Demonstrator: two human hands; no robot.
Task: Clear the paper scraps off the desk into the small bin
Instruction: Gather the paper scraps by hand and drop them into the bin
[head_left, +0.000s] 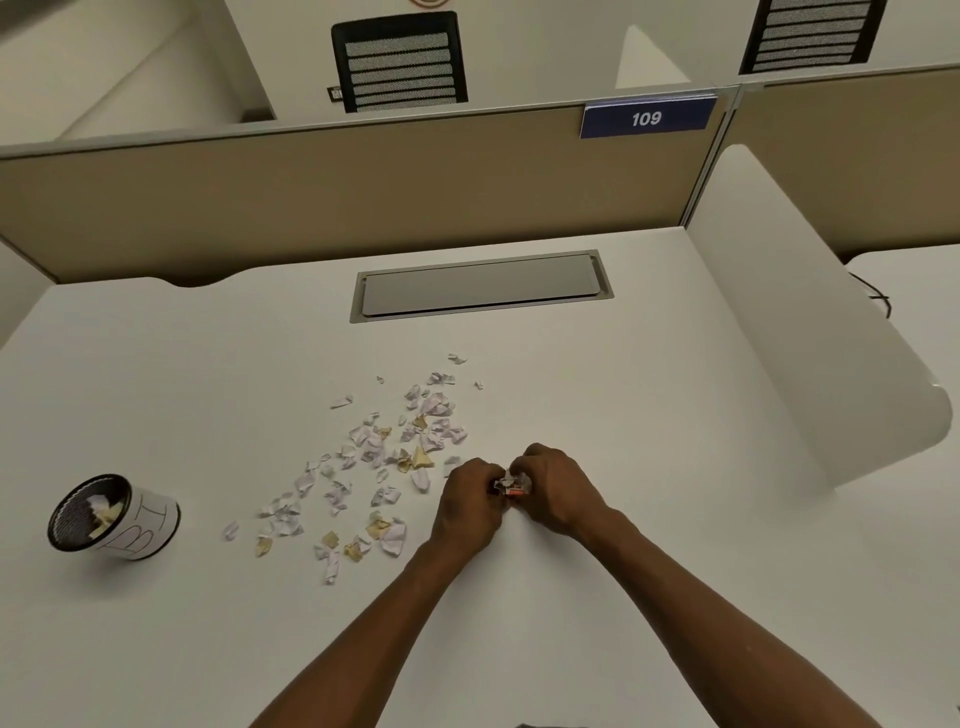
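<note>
Several white, lilac and tan paper scraps lie scattered across the middle of the white desk. A small cylindrical bin with a black mesh inside and a white paper label stands at the left; a few scraps lie in it. My left hand and my right hand meet just right of the scatter. Both pinch one crumpled wad of paper with a touch of orange print between their fingertips.
A grey cable-tray lid is set into the desk at the back. A tan partition with a blue "109" sign runs behind it. A white curved side panel bounds the desk on the right.
</note>
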